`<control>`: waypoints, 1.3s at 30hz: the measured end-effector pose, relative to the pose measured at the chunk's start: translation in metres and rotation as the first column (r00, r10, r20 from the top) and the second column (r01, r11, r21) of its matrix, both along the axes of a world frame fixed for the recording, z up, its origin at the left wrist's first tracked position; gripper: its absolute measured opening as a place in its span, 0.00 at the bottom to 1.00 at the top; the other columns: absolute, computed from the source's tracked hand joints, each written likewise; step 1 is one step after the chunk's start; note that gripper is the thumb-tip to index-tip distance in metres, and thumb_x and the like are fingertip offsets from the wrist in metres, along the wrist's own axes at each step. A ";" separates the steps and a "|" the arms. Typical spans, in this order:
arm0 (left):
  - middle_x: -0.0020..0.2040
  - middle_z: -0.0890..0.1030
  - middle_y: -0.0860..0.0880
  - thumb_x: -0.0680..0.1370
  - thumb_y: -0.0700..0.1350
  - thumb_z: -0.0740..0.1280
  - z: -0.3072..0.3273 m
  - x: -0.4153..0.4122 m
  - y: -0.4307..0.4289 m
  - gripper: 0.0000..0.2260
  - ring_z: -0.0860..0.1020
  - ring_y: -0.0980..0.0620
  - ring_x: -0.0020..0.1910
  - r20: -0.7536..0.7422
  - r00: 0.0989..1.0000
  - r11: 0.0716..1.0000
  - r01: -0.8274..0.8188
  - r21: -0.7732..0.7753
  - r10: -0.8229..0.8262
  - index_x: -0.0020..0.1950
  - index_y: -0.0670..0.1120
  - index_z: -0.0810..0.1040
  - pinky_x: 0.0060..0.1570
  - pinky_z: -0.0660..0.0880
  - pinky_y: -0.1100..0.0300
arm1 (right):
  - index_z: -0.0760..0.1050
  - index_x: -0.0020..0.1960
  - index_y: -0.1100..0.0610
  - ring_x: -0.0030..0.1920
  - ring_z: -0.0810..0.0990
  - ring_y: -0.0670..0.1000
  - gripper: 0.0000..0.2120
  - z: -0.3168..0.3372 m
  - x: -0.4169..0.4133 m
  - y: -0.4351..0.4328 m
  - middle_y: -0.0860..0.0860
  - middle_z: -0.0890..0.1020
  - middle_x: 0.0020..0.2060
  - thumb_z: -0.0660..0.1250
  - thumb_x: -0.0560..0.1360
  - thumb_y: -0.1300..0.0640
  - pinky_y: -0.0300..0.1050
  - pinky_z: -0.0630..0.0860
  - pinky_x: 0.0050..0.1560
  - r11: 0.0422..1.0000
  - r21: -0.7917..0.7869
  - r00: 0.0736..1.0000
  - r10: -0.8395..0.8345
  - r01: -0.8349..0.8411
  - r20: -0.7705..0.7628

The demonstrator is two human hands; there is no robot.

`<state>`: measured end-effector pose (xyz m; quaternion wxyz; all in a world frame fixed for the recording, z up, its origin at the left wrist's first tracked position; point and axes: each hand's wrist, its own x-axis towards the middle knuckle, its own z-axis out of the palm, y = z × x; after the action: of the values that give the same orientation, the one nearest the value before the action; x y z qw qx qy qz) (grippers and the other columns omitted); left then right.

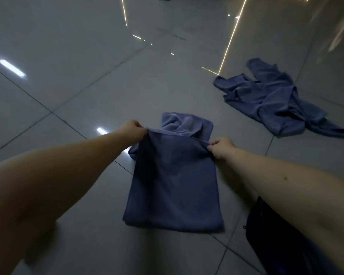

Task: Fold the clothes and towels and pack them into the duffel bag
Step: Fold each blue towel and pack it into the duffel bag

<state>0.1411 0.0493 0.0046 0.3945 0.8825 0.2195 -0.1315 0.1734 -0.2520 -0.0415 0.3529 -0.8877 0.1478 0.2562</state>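
A blue towel (173, 185) lies w/ its near part flat on the gray floor (77, 76), center of the frame. Left hand (132, 131) pinches its top left corner, right hand (221, 147) pinches the top right, both lifted a bit. More blue cloth (276, 100) sits in a messy pile, upper right. A black bag (276, 241) is at lower right, partly under the right arm.
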 end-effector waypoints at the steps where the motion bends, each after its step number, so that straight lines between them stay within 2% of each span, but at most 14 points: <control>1: 0.40 0.78 0.45 0.76 0.41 0.69 -0.004 0.002 -0.002 0.05 0.77 0.44 0.43 -0.020 1.000 0.999 -0.014 -0.037 0.013 0.41 0.43 0.77 0.45 0.75 0.55 | 0.75 0.37 0.58 0.34 0.75 0.55 0.11 -0.005 0.001 0.000 0.58 0.79 0.36 0.70 0.76 0.59 0.49 0.77 0.39 0.997 0.048 0.998 -0.054 0.055 -0.032; 3: 0.39 0.79 0.43 0.75 0.41 0.70 -0.005 0.003 -0.005 0.05 0.77 0.45 0.41 -0.034 0.999 0.997 -0.025 -0.072 0.023 0.40 0.44 0.77 0.48 0.78 0.51 | 0.78 0.43 0.61 0.35 0.79 0.57 0.05 -0.006 0.002 -0.001 0.62 0.82 0.41 0.70 0.76 0.60 0.53 0.80 0.43 0.983 0.124 0.988 -0.125 0.136 -0.093; 5: 0.37 0.79 0.43 0.74 0.40 0.71 -0.001 0.002 -0.007 0.05 0.77 0.45 0.38 -0.027 0.999 0.996 -0.031 -0.087 0.029 0.39 0.44 0.77 0.45 0.78 0.52 | 0.79 0.48 0.62 0.40 0.79 0.57 0.05 -0.001 0.004 -0.001 0.60 0.82 0.44 0.70 0.76 0.60 0.53 0.79 0.45 0.979 0.161 0.987 -0.109 0.127 -0.116; 9: 0.37 0.80 0.44 0.72 0.40 0.72 0.018 -0.005 -0.012 0.04 0.77 0.46 0.38 -0.013 0.999 0.998 0.037 -0.053 -0.037 0.38 0.43 0.79 0.42 0.78 0.53 | 0.80 0.60 0.62 0.52 0.81 0.57 0.12 0.029 -0.008 0.000 0.57 0.82 0.52 0.68 0.79 0.57 0.48 0.77 0.54 0.993 0.099 0.995 0.066 -0.058 -0.079; 12: 0.39 0.81 0.43 0.72 0.40 0.73 0.046 -0.024 -0.014 0.03 0.77 0.47 0.38 0.037 0.995 0.995 0.096 -0.008 -0.095 0.41 0.42 0.81 0.42 0.77 0.56 | 0.81 0.51 0.62 0.41 0.79 0.53 0.05 0.064 -0.028 -0.001 0.57 0.82 0.46 0.69 0.78 0.60 0.40 0.74 0.35 0.986 0.119 0.993 0.114 -0.115 0.018; 14: 0.39 0.82 0.46 0.73 0.40 0.72 0.073 -0.043 -0.015 0.02 0.77 0.50 0.38 0.068 0.983 0.984 0.169 0.056 -0.173 0.42 0.43 0.81 0.40 0.75 0.59 | 0.81 0.48 0.61 0.37 0.77 0.49 0.03 0.094 -0.044 -0.006 0.56 0.82 0.41 0.71 0.77 0.60 0.37 0.71 0.31 0.973 0.095 0.976 0.200 -0.208 0.088; 17: 0.38 0.82 0.49 0.74 0.41 0.72 0.113 -0.086 -0.009 0.04 0.77 0.54 0.36 0.095 0.950 0.949 0.282 0.139 -0.297 0.40 0.48 0.79 0.35 0.73 0.64 | 0.82 0.47 0.63 0.38 0.79 0.50 0.05 0.133 -0.072 -0.019 0.57 0.84 0.40 0.72 0.76 0.60 0.38 0.73 0.33 0.940 0.069 0.935 0.323 -0.335 0.149; 20: 0.36 0.80 0.53 0.72 0.45 0.72 0.124 -0.142 0.002 0.03 0.76 0.54 0.35 0.044 0.891 0.876 0.433 0.215 -0.451 0.41 0.50 0.80 0.35 0.71 0.65 | 0.82 0.46 0.62 0.38 0.79 0.50 0.06 0.147 -0.114 -0.035 0.57 0.85 0.41 0.72 0.75 0.59 0.37 0.74 0.36 0.874 0.013 0.869 0.480 -0.485 0.117; 25: 0.38 0.79 0.55 0.74 0.48 0.73 0.074 -0.218 0.000 0.03 0.77 0.56 0.36 -0.119 0.801 0.789 0.598 0.141 -0.587 0.43 0.52 0.80 0.38 0.73 0.63 | 0.81 0.42 0.54 0.36 0.77 0.46 0.04 0.107 -0.182 -0.053 0.52 0.83 0.37 0.74 0.75 0.58 0.45 0.76 0.44 0.780 -0.009 0.779 0.625 -0.626 -0.048; 29: 0.42 0.80 0.54 0.75 0.50 0.69 0.027 -0.247 -0.001 0.01 0.77 0.57 0.39 -0.227 0.749 0.744 0.657 0.124 -0.623 0.45 0.54 0.80 0.39 0.72 0.65 | 0.81 0.43 0.53 0.39 0.80 0.45 0.02 0.075 -0.203 -0.055 0.50 0.84 0.40 0.73 0.75 0.57 0.39 0.75 0.42 0.768 -0.059 0.764 0.622 -0.638 -0.173; 31: 0.44 0.79 0.55 0.76 0.51 0.69 0.012 -0.260 -0.001 0.00 0.77 0.59 0.41 -0.252 0.733 0.735 0.670 0.104 -0.632 0.46 0.56 0.80 0.42 0.74 0.64 | 0.80 0.42 0.51 0.41 0.81 0.46 0.04 0.063 -0.209 -0.054 0.49 0.83 0.41 0.72 0.75 0.57 0.40 0.75 0.43 0.750 -0.116 0.754 0.623 -0.651 -0.207; 33: 0.47 0.76 0.58 0.76 0.52 0.69 0.007 -0.269 0.002 0.01 0.75 0.59 0.42 -0.252 0.713 0.711 0.694 0.115 -0.655 0.47 0.57 0.79 0.44 0.73 0.64 | 0.80 0.42 0.53 0.43 0.81 0.50 0.03 0.059 -0.210 -0.049 0.52 0.83 0.43 0.70 0.75 0.57 0.44 0.77 0.44 0.675 -0.203 0.704 0.671 -0.710 -0.233; 36: 0.48 0.73 0.58 0.76 0.52 0.67 0.009 -0.275 0.004 0.02 0.74 0.56 0.44 -0.223 0.605 0.582 0.796 0.163 -0.764 0.46 0.59 0.75 0.43 0.71 0.63 | 0.78 0.42 0.54 0.45 0.80 0.54 0.04 0.059 -0.212 -0.045 0.53 0.81 0.44 0.68 0.75 0.57 0.47 0.77 0.46 0.562 -0.279 0.622 0.747 -0.779 -0.233; 39: 0.51 0.77 0.55 0.76 0.50 0.64 0.016 -0.274 0.006 0.07 0.75 0.54 0.48 -0.230 0.350 0.317 0.933 0.171 -0.908 0.54 0.56 0.77 0.48 0.73 0.61 | 0.75 0.41 0.51 0.49 0.74 0.54 0.05 0.058 -0.213 -0.046 0.50 0.71 0.46 0.67 0.76 0.54 0.48 0.74 0.48 0.415 -0.388 0.504 0.849 -0.823 -0.161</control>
<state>-0.1332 0.0552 0.0207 0.1135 0.8880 -0.2876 -0.3405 -0.0395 -0.2985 0.0166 -0.0154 -0.9026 -0.2732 0.3323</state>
